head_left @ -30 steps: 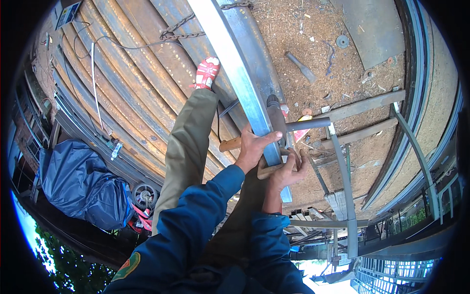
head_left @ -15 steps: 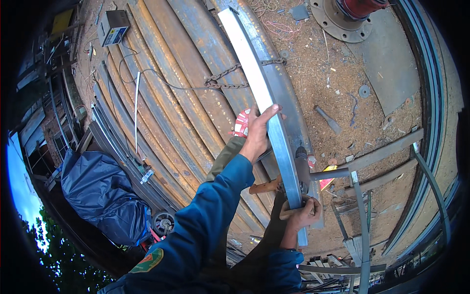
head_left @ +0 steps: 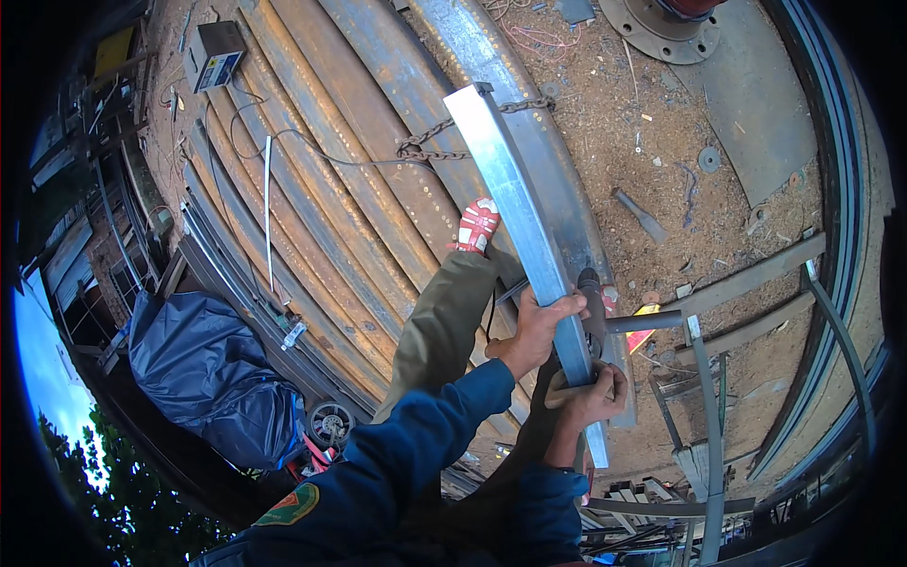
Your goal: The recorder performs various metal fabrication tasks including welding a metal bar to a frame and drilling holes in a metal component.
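Note:
A long, shiny rectangular metal tube [head_left: 518,184] slants from the upper middle down toward me. My left hand [head_left: 540,333] is closed around it in its lower part, thumb across the top face. Close to the near end, my right hand [head_left: 599,397] grips the tube from its right side. A tan, wood-like piece [head_left: 561,392] shows beside the right fingers; I cannot tell whether they hold it. Just right of the tube, partly hidden by it, lies a dark cylindrical tool body [head_left: 590,307].
Rusty steel beams [head_left: 350,180] lie side by side, with a chain [head_left: 430,142] across them. A red-and-white shoe [head_left: 478,225] rests on the beams. A box-shaped machine [head_left: 215,57] with a cable stands far left. Right are a metal frame [head_left: 704,406] and a large flange [head_left: 652,33].
My left hand has come down the tube, closer to my right hand. The tube's far end has shifted down and slightly right. The shoe and trouser leg show more fully.

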